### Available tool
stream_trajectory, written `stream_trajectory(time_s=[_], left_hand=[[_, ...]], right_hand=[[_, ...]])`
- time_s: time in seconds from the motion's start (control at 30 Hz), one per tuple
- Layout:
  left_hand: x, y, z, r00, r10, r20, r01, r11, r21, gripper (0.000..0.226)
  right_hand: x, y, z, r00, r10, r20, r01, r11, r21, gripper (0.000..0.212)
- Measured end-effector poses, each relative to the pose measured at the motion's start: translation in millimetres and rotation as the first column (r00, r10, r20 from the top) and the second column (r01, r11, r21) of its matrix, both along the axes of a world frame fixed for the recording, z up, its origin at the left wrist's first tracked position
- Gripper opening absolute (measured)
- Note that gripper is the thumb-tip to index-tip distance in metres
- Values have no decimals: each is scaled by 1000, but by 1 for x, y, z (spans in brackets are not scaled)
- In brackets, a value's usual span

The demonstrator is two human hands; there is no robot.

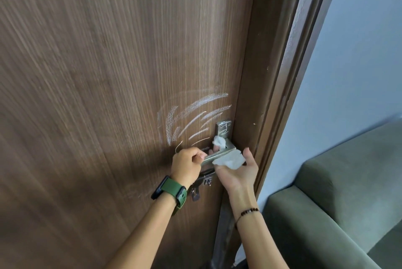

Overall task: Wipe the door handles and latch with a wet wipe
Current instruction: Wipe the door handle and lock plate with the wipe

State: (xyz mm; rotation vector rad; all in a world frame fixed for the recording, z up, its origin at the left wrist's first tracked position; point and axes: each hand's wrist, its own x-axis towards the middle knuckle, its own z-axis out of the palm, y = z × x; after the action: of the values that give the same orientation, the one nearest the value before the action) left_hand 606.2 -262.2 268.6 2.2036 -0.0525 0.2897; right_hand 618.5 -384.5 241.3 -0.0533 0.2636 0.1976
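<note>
Two hands: left grips handle, right cups wipe.

Brown wood-grain door carries all fittings. White chalk-like scribbles on panel, just above and left of handle. Silver lever handle mounted near door's right edge, on square silver backplate bearing scratch marks. Dark metal latch fixed to door just below handle, partly hidden behind hands. Darker brown door frame runs along door's right edge.
</note>
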Motion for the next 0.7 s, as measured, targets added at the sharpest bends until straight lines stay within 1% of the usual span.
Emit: stream_trajectory(time_s=[0.07,0.2,0.3,0.37,0.43,0.5,0.57,0.63,0.7], left_hand=[[-1,0,1,1000,1,-5,-1,1000,-5,19],[-4,-2,3,1000,12,-13,-12,1000,-9,20],[-4,-2,4,999,19,-36,-20,999,-33,19],[-3,-1,3,998,36,-53,-39,998,-54,19],[-2,-1,2,996,52,-65,-57,996,-73,20],[-1,0,0,996,55,-66,-60,994,-91,20],[0,1,-2,997,45,-64,-51,994,-95,21],[0,4,-4,997,23,-78,-35,988,-153,23],[-1,10,-5,991,-30,-129,-7,961,-276,25]], right_hand=[[4,5,6,999,-27,-27,27,1000,1,50],[-2,11,1,998,-59,-8,59,997,57,50],[4,11,-1,994,-92,-65,97,992,77,47],[7,10,-3,993,-85,-87,93,992,86,47],[2,9,-8,994,-89,-67,96,988,117,51],[-2,8,-15,995,-88,-44,94,984,153,64],[-5,12,-18,998,-64,-3,64,988,141,62],[-3,20,-19,997,-65,33,57,978,199,53],[2,28,-18,996,-93,12,88,975,202,47]])
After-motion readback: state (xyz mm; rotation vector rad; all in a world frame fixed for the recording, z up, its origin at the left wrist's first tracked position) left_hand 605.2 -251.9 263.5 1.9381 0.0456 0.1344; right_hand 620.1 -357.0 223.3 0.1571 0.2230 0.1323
